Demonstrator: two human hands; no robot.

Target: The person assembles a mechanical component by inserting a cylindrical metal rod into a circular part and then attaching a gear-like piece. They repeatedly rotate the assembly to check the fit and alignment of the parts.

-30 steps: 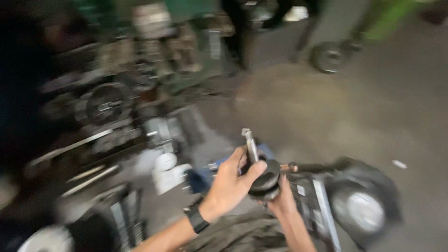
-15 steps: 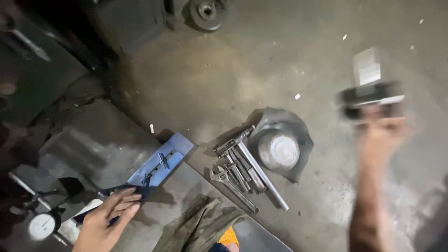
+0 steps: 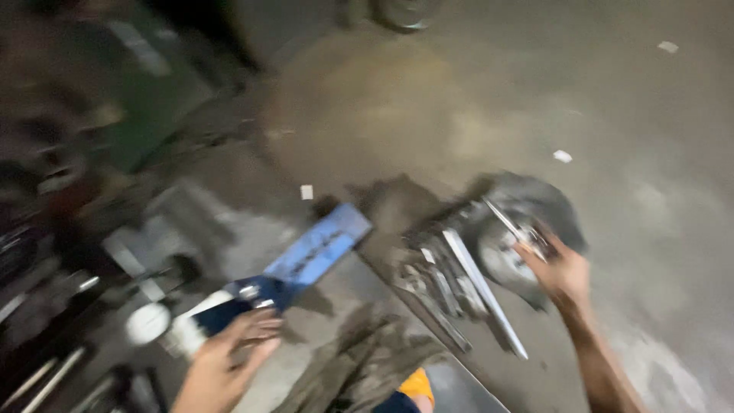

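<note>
The picture is motion-blurred. My right hand (image 3: 566, 275) reaches down at the right onto a round metal bowl (image 3: 497, 260) lying on a dark cloth (image 3: 554, 206), its fingers closed around a thin metal rod (image 3: 508, 223). Just left of the bowl, several long metal tools (image 3: 447, 287) lie side by side on the concrete floor. My left hand (image 3: 225, 363) is at the bottom left with fingers spread. It holds nothing and hovers by the near end of a blue flat tray (image 3: 317, 248).
A crumpled olive rag (image 3: 359, 367) lies between my hands. A white round dial (image 3: 147, 323) and dark machine parts crowd the left side. A green machine body (image 3: 145, 99) stands at the upper left, and a wheel (image 3: 401, 11) sits at the top edge.
My right hand has dropped from a raised position, where it held a dark part, down to the bowl and tools. My left hand stays by the blue tray. The camera view shifted slightly.
</note>
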